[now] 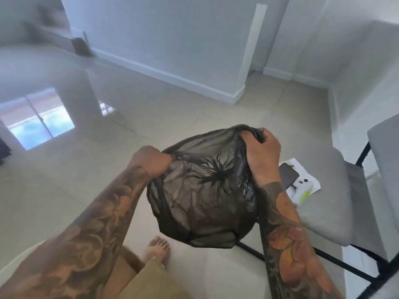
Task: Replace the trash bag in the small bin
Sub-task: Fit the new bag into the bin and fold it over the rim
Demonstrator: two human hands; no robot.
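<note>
A thin, dark, see-through trash bag (200, 203) hangs in the air in front of me, spread wide at its mouth, with the gathered bottom seam showing as a black star inside. My left hand (151, 161) grips the bag's rim on the left side. My right hand (262, 151) pinches the rim on the far right, with bunched plastic between its fingers. A strip of the bag trails down along my right forearm. No bin is in view.
A grey cushioned chair (336, 201) with a black metal frame stands at the right, holding a phone (288, 173), a white game controller (302, 187) and a paper. My bare foot (158, 250) stands on the beige tiled floor. A white wall corner (235, 96) juts out ahead.
</note>
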